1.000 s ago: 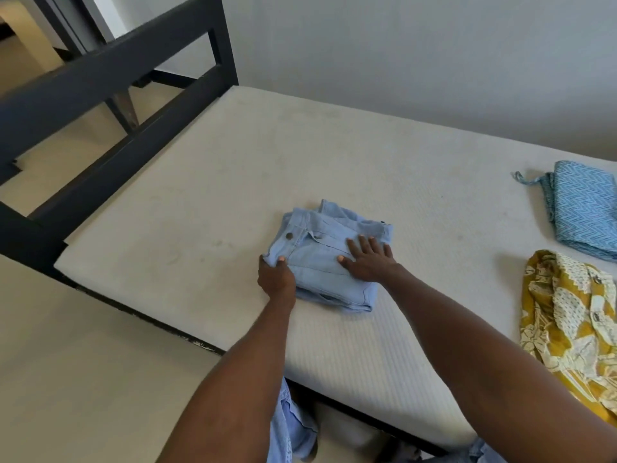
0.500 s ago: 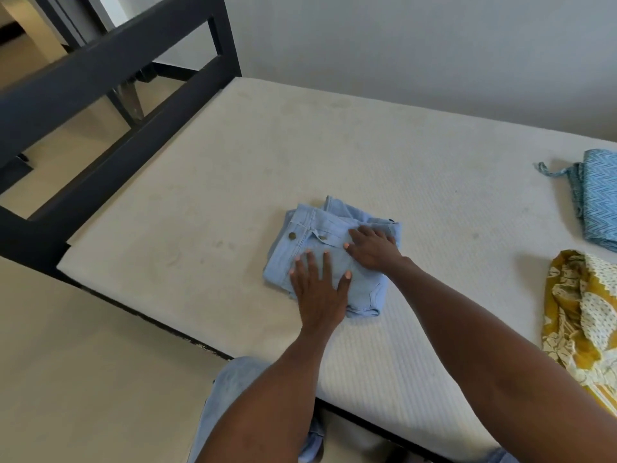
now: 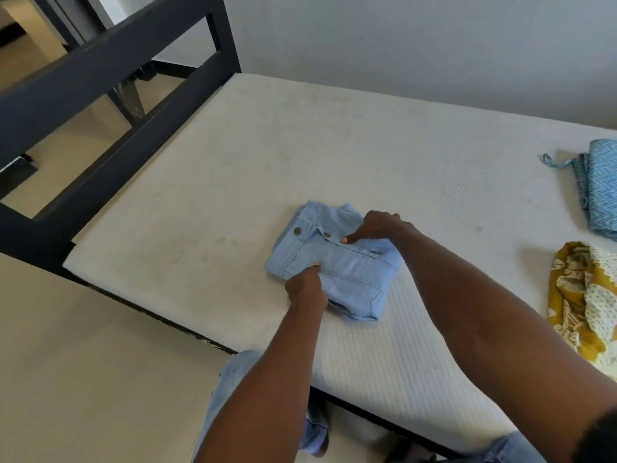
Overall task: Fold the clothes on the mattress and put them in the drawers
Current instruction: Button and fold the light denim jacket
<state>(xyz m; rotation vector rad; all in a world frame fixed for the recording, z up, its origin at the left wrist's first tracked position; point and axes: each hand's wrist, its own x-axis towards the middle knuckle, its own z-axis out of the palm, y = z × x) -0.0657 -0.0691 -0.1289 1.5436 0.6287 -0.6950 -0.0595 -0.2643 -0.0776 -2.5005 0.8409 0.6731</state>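
Your left hand (image 3: 305, 287) was pinching the near edge of the folded light-blue denim garment with brass buttons (image 3: 337, 262), thumb on top and the other fingers tucked out of sight beneath it, while your right hand (image 3: 375, 225) gripped the far edge, thumb pressed down by the button placket and fingers curled over the back of the bundle. That bundle lay on the bare cream mattress (image 3: 233, 162), near its front edge and well apart from the other clothes. Denim in several layers should be fairly stiff and weighty for its size, not slippery, yet apt to spring open, so opposite edges with fingers underneath looked the sound place to hold it. To your right sat a blue zigzag-patterned folded cloth (image 3: 601, 185) and, nearer you, a crumpled mustard-and-white printed garment (image 3: 581, 295), apparently unfolded. No drawers showed, so I cannot tell what they contained. The black bed frame (image 3: 110, 61) stood at the left.
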